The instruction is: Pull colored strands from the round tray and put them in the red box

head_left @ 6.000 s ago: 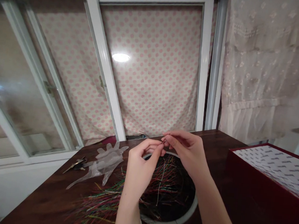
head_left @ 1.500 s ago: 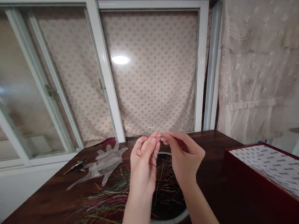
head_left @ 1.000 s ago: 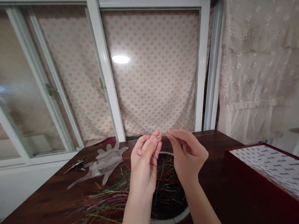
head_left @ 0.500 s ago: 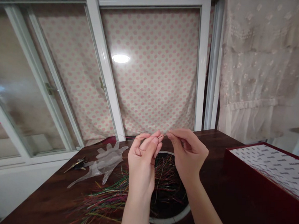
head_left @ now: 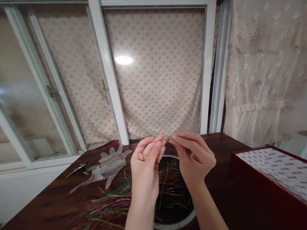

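My left hand [head_left: 146,164] is raised over the table, thumb and fingers pinched on a thin dark reddish wire [head_left: 148,142]. Close beside it, my right hand [head_left: 194,157] pinches the same wire near its other end between thumb and forefinger. The exact grip points are too small to make out. Below both hands lies a loose heap of many thin coloured wires [head_left: 109,200], green, red, purple and yellow. Part of the heap spreads over a round dark tray with a pale rim [head_left: 179,225], partly hidden by my hands and forearms.
A crumpled clear plastic glove [head_left: 109,166] and a bunch of keys [head_left: 78,169] lie at the left of the dark wooden table [head_left: 46,195]. A dark red box [head_left: 267,184] with a white patterned inside stands at the right. Behind is a sliding window [head_left: 156,76].
My right hand has shifted slightly, its fingers a little straighter and closer to the left fingertips. The wire's free end at left has drawn in toward my left hand.
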Demonstrator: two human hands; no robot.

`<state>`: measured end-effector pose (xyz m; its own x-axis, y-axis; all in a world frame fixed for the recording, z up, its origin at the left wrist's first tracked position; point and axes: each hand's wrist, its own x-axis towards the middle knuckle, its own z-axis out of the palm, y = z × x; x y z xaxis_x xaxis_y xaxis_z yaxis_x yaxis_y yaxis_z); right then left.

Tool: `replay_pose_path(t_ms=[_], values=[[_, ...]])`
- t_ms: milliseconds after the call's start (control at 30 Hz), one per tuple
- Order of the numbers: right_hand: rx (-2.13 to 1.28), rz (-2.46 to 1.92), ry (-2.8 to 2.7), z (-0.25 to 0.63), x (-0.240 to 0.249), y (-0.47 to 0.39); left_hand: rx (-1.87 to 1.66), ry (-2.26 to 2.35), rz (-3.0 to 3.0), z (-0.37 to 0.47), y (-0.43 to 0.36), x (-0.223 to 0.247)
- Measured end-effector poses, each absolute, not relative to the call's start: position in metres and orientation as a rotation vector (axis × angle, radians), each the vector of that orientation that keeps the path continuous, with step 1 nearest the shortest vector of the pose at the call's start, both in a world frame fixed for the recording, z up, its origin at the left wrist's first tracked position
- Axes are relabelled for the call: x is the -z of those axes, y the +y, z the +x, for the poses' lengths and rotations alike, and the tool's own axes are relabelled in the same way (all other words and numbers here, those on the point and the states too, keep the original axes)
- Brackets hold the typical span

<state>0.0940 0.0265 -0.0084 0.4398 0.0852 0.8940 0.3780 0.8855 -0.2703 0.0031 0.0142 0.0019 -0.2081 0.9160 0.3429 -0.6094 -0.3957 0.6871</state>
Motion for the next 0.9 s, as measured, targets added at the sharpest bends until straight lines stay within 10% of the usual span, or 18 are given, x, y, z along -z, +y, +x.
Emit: replay_pose_path(t_ms=[900], values=[[0.621,-0.489,-1.308,0.0988,0.0111,0.0256,-1.881,0.504,0.936,0.0011,0.0167,-0.0002]])
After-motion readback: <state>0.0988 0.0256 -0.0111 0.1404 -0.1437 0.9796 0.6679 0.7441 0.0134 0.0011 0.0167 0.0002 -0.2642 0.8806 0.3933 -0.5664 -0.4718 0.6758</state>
